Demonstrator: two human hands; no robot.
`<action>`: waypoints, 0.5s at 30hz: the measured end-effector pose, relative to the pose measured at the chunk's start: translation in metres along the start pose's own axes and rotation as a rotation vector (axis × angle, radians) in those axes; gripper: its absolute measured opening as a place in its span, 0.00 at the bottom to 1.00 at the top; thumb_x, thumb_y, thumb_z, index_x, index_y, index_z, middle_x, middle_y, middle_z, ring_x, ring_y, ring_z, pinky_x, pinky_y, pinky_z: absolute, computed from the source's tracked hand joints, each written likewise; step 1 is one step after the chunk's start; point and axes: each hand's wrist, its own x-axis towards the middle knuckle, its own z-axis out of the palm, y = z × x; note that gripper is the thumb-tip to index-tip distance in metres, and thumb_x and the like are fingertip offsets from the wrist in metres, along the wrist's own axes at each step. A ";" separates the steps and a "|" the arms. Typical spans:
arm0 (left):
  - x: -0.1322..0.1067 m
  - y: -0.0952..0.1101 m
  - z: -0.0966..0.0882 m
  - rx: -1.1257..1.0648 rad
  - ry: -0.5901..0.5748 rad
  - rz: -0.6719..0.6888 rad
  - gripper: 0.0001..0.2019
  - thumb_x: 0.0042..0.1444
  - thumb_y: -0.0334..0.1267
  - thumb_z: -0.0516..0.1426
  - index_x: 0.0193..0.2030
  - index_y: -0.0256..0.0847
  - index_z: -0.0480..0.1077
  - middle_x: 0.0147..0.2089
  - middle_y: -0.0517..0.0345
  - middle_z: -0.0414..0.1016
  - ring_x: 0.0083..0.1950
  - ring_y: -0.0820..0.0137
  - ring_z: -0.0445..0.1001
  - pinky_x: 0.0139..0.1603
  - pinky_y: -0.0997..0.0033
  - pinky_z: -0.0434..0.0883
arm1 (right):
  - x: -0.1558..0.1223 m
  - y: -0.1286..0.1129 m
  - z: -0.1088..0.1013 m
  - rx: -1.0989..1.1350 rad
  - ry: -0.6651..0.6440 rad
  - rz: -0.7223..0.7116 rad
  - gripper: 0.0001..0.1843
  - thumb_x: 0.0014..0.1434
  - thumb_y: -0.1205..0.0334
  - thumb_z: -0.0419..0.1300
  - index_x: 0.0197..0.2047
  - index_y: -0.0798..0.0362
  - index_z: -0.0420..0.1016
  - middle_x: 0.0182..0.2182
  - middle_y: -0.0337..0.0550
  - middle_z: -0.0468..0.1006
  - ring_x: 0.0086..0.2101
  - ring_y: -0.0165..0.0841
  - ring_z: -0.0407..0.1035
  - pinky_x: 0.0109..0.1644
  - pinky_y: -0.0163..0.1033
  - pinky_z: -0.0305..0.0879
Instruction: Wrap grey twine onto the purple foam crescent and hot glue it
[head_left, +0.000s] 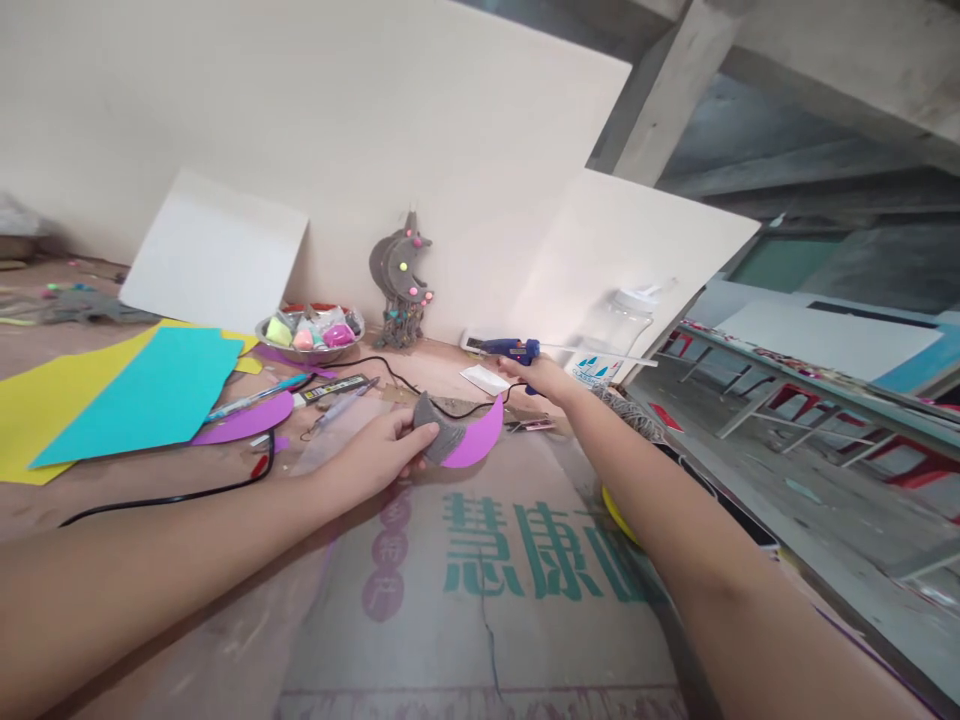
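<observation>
My left hand (379, 455) pinches a crescent-shaped piece (459, 435), grey on the near side and purple on the far side, just above the printed cardboard (480, 590). My right hand (541, 377) is wrapped round the handle of a blue glue gun (514, 349). The gun's nozzle points left and a clear glue stick juts out to the right. A black cord (187, 494) runs from the gun across the table to the left.
Teal (150, 395), yellow and purple paper sheets lie at the left with pens beside them. A metal bowl (309, 334) of coloured bits and a grey moon ornament (403, 272) stand by the back boards. A clear plastic bottle (616, 330) stands at the right; the table edge drops off there.
</observation>
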 end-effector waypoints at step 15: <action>-0.008 0.008 -0.002 0.108 0.149 0.121 0.22 0.59 0.52 0.49 0.19 0.41 0.54 0.18 0.64 0.56 0.21 0.74 0.56 0.23 0.72 0.55 | -0.029 0.013 -0.021 -0.240 0.108 0.071 0.19 0.52 0.50 0.64 0.37 0.59 0.78 0.31 0.54 0.80 0.39 0.45 0.73 0.44 0.43 0.64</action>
